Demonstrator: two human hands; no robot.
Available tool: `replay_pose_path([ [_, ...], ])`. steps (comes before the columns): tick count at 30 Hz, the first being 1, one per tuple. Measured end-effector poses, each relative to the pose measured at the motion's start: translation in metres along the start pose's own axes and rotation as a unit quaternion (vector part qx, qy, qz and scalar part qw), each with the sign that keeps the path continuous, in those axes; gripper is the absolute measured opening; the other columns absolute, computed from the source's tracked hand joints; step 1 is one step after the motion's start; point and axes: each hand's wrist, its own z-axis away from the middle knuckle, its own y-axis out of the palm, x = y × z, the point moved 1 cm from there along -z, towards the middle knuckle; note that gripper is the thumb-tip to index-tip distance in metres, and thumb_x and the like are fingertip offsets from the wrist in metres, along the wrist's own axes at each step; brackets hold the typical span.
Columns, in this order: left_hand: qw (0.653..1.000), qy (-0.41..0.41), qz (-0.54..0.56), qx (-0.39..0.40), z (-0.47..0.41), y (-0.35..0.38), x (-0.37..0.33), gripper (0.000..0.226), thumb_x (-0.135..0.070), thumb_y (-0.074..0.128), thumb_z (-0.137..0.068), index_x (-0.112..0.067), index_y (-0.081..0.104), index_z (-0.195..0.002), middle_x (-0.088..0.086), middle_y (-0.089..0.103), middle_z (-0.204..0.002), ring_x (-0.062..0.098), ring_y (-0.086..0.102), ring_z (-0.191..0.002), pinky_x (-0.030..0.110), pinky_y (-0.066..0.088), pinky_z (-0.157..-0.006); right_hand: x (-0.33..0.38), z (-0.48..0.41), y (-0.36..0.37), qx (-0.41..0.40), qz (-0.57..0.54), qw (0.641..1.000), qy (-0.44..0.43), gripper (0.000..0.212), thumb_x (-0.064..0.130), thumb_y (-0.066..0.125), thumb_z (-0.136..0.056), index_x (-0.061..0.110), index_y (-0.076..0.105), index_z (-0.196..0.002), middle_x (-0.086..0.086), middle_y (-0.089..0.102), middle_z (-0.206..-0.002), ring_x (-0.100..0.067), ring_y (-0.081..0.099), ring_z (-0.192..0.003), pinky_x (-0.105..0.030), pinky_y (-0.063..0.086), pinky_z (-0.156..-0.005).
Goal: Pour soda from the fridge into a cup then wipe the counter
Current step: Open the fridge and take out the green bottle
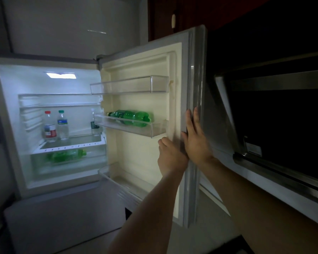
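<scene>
Two hands are at the free edge of the open white fridge door (145,162), which is swung wide with its inner liner facing the camera.

- Right hand (196,140): a little toward 3 o'clock of frame centre. It lies flat on the door's grey edge with the fingers straight and pointing to 12 o'clock. It is open and grips nothing.
- Left hand (171,156): just beside the right hand, at its 8 o'clock, against the inner liner. Only the back of the hand and the thumb show, so I cannot tell whether it grips.
- Green plastic soda bottle (132,118): lies on its side in the clear plastic middle door shelf (154,132), cap toward 9 o'clock. It is at 10 o'clock of the left hand and apart from it.
- Second green plastic bottle (66,155): lies in the clear lower drawer (44,167) of the lit compartment, at 8 o'clock of centre.
- Glass shelf (84,139) above the drawer: carries a clear bottle with a red cap (49,127) and a clear bottle with a teal cap (62,125), both upright and side by side.
- A third small bottle at 3 o'clock of that pair is partly hidden by the door shelf.
- Black appliance with steel trim (275,116): fills the 3 o'clock side of the view.
</scene>
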Motion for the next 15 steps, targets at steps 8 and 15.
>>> replay_pose_path([
  [8, 0.994, 0.033, -0.071, 0.079, -0.005, -0.014, 0.002, 0.063, -0.057, 0.062, -0.081, -0.017, 0.038, -0.124, 0.002, 0.048, -0.12, 0.026, 0.058, -0.106, 0.038, 0.05, -0.077, 0.007, 0.007, -0.007, 0.001, 0.052, 0.998, 0.022, 0.074, 0.024, 0.047, -0.102, 0.027, -0.004, -0.155, 0.005, -0.027, -0.157, -0.008, -0.002, -0.139, -0.033, 0.038, -0.109],
  [15, 0.907, 0.136, -0.328, 0.226, -0.04, -0.108, 0.049, 0.041, -0.054, 0.057, -0.087, -0.02, 0.055, -0.111, 0.006, 0.06, -0.117, 0.027, 0.06, -0.104, 0.037, 0.051, -0.085, 0.022, 0.004, -0.031, -0.038, 0.152, 0.985, -0.073, 0.06, 0.012, 0.079, -0.08, 0.007, 0.052, -0.133, -0.02, 0.049, -0.131, -0.033, 0.056, -0.113, -0.043, 0.052, -0.085],
])
